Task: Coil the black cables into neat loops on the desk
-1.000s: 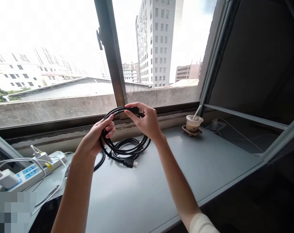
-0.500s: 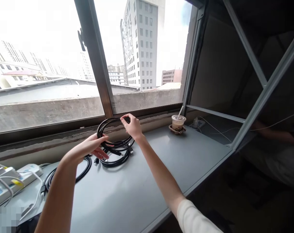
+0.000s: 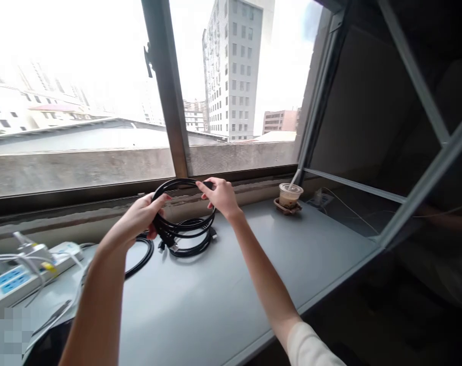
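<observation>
A coiled black cable (image 3: pixel 185 226) hangs between my two hands, raised a little above the desk. My left hand (image 3: pixel 144 212) grips the left side of the loops, thumb on top. On the upper right of the coil, the fingers of my right hand (image 3: pixel 220 195) are closed round it. A dark connector with a light tip (image 3: pixel 170 241) dangles from the coil's lower left. Directly behind and below lies a second coiled black cable (image 3: pixel 192 250) on the desk. Another black cable coil (image 3: pixel 141 262) rests further left, partly hidden by my left forearm.
The grey desk (image 3: pixel 200 310) runs under a window ledge. A white power strip (image 3: pixel 13 282) with plugs and white cords is at the left. A lidded drink cup (image 3: pixel 290 195) stands in a cardboard holder at the back right. A metal frame post (image 3: pixel 425 188) rises at the right edge.
My left hand has closed from loosely spread fingers to a grip on the coil's left side. My right hand still holds the coil. The view has turned slightly left.
</observation>
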`<state>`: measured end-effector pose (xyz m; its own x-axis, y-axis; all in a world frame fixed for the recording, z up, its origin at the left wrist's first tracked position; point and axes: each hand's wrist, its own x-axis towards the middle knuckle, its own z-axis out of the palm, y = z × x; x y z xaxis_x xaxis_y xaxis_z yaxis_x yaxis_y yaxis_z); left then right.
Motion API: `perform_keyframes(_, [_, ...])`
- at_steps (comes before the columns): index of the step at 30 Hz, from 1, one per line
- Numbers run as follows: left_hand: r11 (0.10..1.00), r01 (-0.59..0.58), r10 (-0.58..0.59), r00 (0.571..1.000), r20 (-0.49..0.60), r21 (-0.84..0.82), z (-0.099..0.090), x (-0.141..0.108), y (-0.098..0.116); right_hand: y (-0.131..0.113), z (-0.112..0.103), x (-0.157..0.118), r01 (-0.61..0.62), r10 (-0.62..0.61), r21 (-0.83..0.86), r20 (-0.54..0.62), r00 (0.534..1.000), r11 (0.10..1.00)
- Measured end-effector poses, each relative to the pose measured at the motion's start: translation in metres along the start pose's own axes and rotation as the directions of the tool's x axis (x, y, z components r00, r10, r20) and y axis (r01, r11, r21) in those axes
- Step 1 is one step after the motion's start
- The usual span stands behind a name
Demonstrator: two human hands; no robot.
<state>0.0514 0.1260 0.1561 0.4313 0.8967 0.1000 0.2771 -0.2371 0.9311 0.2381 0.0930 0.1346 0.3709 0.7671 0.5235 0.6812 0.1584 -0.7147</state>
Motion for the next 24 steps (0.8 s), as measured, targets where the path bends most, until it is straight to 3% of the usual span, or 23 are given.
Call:
perform_keyframes(4, [1.0, -0.006, 0.006, 0.999, -0.047, 0.006, 0.004, 0.009, -0.008, -0.003, -0.009, -0.002, 0.01, -0.012, -0.048, -0.041, 0.999, 0.999])
perform_keyframes(7, [1.0, 0.016, -0.016, 1.0, -0.008, 0.024, 0.005, 0.012, -0.014, 0.001, -0.008, -0.001, 0.01, -0.013, -0.061, -0.044, 0.999, 0.998])
perform_keyframes(10, [0.995, 0.037, -0.04, 0.999, 0.029, 0.089, 0.002, 0.014, -0.017, 0.012, 0.003, 0.003, -0.019, 0.02, -0.061, 0.008, 1.0, 0.998])
perform_keyframes(13, [0.989, 0.039, -0.037, 0.999, -0.015, 0.146, -0.003, 0.021, -0.025, 0.028, 0.018, 0.006, -0.08, 0.085, -0.058, 0.109, 0.99, 0.995])
perform_keyframes(19, [0.953, 0.112, -0.08, 0.989, -0.123, 0.281, 0.006, 0.052, -0.076, 0.061, 0.046, 0.008, -0.175, 0.204, -0.112, 0.341, 0.918, 0.978])
perform_keyframes(24, [0.86, 0.243, -0.225, 0.97, -0.093, 0.45, 0.028, 0.068, -0.12, 0.086, 0.069, 0.004, -0.238, 0.343, -0.28, 0.428, 0.836, 0.93])
